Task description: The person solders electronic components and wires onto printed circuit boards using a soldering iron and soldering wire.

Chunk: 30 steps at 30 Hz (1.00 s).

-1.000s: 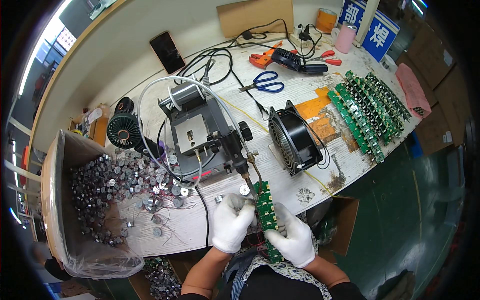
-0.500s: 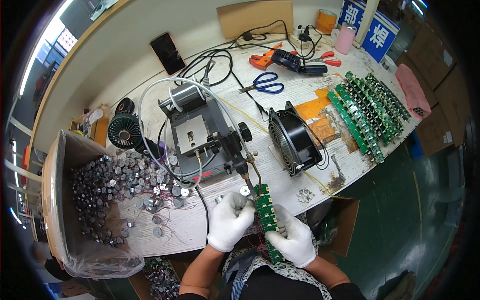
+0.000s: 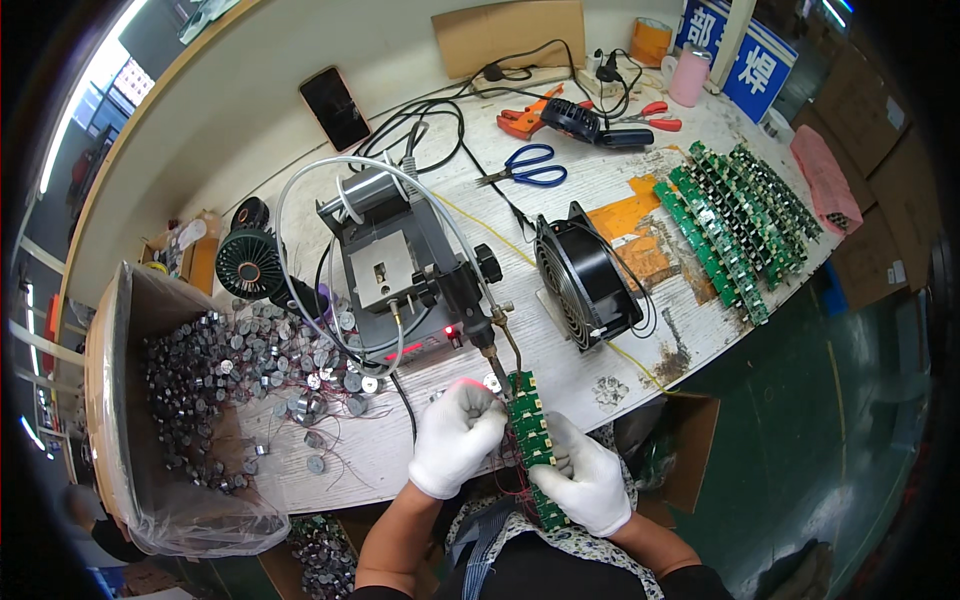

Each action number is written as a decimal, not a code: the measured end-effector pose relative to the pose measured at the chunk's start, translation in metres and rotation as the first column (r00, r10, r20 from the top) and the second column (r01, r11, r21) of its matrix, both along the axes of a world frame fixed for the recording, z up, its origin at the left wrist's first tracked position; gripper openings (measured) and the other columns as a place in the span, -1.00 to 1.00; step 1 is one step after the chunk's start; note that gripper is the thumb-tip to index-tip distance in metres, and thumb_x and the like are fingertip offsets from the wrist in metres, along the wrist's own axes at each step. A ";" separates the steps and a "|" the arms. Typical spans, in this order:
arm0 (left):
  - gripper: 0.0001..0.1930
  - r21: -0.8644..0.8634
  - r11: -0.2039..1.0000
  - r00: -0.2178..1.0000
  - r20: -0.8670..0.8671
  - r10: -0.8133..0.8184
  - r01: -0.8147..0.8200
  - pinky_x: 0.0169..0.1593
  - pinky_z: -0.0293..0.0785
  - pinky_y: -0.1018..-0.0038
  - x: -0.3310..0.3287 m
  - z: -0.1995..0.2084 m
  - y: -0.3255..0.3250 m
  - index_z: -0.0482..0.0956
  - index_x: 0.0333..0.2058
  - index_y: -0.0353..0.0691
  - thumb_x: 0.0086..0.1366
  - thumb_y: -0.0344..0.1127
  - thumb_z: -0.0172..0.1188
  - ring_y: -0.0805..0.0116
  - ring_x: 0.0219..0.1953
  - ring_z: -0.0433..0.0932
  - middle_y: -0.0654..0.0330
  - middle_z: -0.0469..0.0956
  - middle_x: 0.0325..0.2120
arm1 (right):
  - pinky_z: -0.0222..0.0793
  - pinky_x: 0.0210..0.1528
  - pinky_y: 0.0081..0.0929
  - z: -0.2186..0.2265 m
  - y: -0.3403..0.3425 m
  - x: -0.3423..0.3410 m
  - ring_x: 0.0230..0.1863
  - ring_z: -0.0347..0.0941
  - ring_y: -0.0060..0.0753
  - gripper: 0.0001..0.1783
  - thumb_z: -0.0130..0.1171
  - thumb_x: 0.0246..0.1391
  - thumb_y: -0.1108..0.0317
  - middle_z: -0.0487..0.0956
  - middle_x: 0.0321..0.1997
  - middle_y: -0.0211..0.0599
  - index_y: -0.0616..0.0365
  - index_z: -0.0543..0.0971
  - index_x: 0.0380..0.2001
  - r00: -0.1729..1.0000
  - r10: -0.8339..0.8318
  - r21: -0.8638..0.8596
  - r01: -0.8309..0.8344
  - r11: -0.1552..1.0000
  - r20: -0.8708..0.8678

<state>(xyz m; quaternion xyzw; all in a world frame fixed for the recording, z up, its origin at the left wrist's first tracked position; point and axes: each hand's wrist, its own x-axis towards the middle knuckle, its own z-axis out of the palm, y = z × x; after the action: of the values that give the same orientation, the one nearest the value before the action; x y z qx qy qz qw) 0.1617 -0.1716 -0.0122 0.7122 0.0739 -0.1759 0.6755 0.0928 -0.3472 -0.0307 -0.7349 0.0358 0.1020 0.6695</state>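
My right hand, in a white glove, grips a long green strip of circuit boards by its near right edge. The strip's far end lies under the tip of a soldering iron clamped on a grey soldering machine. A thin solder feed tube comes down beside the tip. Close to the strip's left edge is my gloved left hand, its fingers pinched together. What they hold is hidden. Thin red wires hang between the hands, and a small round metal part sits just beyond the left fingers.
At left, a plastic-lined box holds many round metal parts with wires. A black fan stands right of the machine. Finished-looking rows of green boards lie at far right. Blue scissors, orange pliers and a phone lie farther back.
A red light on the machine's front has come on, with a red glow on the left glove. My left hand has shifted slightly left. The right hand keeps its grip.
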 end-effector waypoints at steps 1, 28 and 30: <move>-0.89 0.020 1.000 1.000 0.009 -0.004 0.004 -0.46 0.27 0.65 0.001 0.001 0.000 0.45 -0.41 -0.35 0.21 -0.44 0.19 0.69 -0.53 0.29 0.39 0.43 -0.58 | 0.44 -0.29 -0.66 0.000 0.000 0.000 -0.38 0.46 -0.73 -0.34 0.19 -0.09 0.62 0.61 -0.28 -0.37 0.31 0.35 0.17 1.000 -0.002 -0.001 0.002 1.000 0.000; -0.91 0.162 0.987 0.997 0.070 -0.034 0.022 -0.42 0.36 0.65 0.005 0.006 -0.006 0.48 -0.44 -0.34 0.11 -0.46 0.20 0.68 -0.52 0.37 0.33 0.49 -0.58 | 0.47 -0.22 -0.59 -0.014 -0.003 -0.003 -0.31 0.52 -0.59 -0.36 0.22 -0.08 0.62 0.61 -0.19 -0.19 0.38 0.35 0.15 0.996 0.004 -0.076 0.003 0.997 0.092; -0.91 0.155 0.988 0.998 0.057 -0.022 0.013 -0.42 0.37 0.65 0.004 0.007 -0.006 0.49 -0.44 -0.34 0.11 -0.46 0.20 0.68 -0.52 0.37 0.33 0.49 -0.59 | 0.47 -0.21 -0.60 -0.013 -0.003 -0.001 -0.31 0.52 -0.59 -0.35 0.22 -0.09 0.62 0.61 -0.19 -0.19 0.37 0.36 0.15 0.997 -0.009 -0.047 0.013 0.999 0.076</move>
<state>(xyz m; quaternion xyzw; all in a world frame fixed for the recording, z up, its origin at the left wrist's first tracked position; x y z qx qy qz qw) 0.1660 -0.1778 -0.0053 0.7679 0.0612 -0.1547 0.6186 0.0913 -0.3506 -0.0435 -0.7536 0.0168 0.0693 0.6535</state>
